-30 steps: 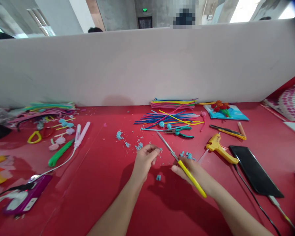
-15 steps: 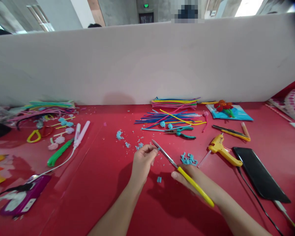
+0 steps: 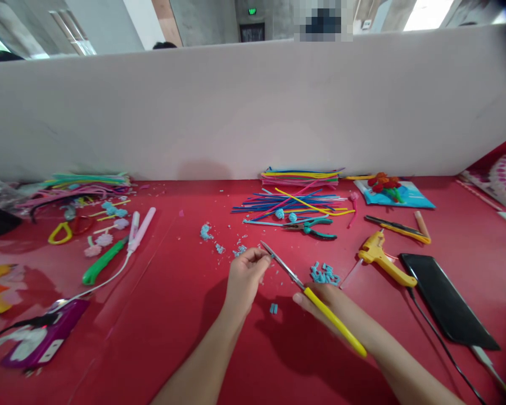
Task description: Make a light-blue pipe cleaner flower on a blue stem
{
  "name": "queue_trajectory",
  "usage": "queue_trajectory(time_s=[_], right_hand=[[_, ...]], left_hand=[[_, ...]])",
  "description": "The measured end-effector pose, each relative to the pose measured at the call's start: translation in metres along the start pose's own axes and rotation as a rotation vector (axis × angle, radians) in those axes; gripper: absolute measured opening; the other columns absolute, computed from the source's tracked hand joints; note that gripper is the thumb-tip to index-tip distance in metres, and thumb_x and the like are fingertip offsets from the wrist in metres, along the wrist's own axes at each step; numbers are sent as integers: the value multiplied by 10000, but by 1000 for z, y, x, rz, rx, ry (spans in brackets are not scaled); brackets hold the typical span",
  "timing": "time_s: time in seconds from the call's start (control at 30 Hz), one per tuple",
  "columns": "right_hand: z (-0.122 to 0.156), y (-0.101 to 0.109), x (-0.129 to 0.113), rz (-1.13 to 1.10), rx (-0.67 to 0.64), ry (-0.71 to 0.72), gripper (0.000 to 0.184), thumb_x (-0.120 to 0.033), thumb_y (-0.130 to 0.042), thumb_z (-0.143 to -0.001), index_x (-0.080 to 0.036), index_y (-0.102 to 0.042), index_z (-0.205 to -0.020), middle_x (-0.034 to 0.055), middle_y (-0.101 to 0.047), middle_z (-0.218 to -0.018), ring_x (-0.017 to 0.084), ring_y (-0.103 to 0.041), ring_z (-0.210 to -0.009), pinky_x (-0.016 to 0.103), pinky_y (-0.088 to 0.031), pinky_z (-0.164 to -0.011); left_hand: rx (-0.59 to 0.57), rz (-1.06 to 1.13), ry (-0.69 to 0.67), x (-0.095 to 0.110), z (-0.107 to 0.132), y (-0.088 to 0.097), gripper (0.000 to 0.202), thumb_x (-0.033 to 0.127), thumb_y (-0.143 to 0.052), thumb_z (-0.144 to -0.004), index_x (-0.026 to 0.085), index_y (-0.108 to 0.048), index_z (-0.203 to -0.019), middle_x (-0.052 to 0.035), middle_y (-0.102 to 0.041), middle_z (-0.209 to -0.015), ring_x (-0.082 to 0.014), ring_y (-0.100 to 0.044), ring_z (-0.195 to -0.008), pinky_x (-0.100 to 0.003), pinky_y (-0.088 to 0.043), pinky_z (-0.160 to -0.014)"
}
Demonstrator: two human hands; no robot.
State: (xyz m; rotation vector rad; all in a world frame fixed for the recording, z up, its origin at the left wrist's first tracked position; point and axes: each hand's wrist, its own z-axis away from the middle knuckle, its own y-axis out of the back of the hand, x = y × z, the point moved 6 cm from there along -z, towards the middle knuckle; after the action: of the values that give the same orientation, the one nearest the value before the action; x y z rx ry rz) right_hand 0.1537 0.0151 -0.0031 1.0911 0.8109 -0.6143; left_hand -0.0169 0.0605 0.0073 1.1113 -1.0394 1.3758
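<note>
Plainly, in the head view, the left hand is pinching a small blue piece between thumb and forefinger, the fingertips closing right up on it with no gap showing. Just beside those fingertips, the right hand is holding yellow-handled scissors, their blades slanting past the piece; the right fingers are curling around the handle, mostly hiding behind it, and whether the blades are parting or meeting I cannot tell. Near the right fingers, on their far side, a cluster of short blue pieces is lying on the red table, while a pair of blue pieces is resting nearer the body, between both hands. Beyond the left fingers, blue fluff is sitting in loose tufts. Judging by its looks, the pinched piece is probably weighing next to nothing, with a soft, crushable nap that is likely shedding; its end is offering the safest hold, lightly pinched, with fingertips staying clear of the blades.
</note>
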Motion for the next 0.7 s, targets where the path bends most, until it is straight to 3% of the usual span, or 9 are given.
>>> queue_trajectory(time_s=[0.1,0.43,0.7], right_hand=[[0,-4,0,44,-38,16,418,-508,-522,-785,-198,-374,-548,-42,-285,-529,106,-279,-515,225,-237,-466],[-15,-6,12,-104,36,-65,436,-516,-613,-686,-188,-398,-496,-59,-290,-452,71,-274,-431,207,-211,-405],[-14,3,3,-360,190,-122,325,-497,-552,-721,-187,-511,-808,-98,-360,-438,66,-341,-320,187,-305,-335]], left_hand=[[-8,18,-1,-1,-1,0,102,259,-610,-666,164,-584,-639,84,-405,-422,-44,-293,-385,-180,-186,-385],[-29,82,36,-6,-1,-2,208,341,-621,-703,161,-553,-624,83,-401,-399,-37,-264,-351,-187,-162,-372],[-333,86,145,-20,13,-34,212,338,-647,-700,130,-614,-676,31,-531,-510,-31,-331,-371,-172,-203,-368]])
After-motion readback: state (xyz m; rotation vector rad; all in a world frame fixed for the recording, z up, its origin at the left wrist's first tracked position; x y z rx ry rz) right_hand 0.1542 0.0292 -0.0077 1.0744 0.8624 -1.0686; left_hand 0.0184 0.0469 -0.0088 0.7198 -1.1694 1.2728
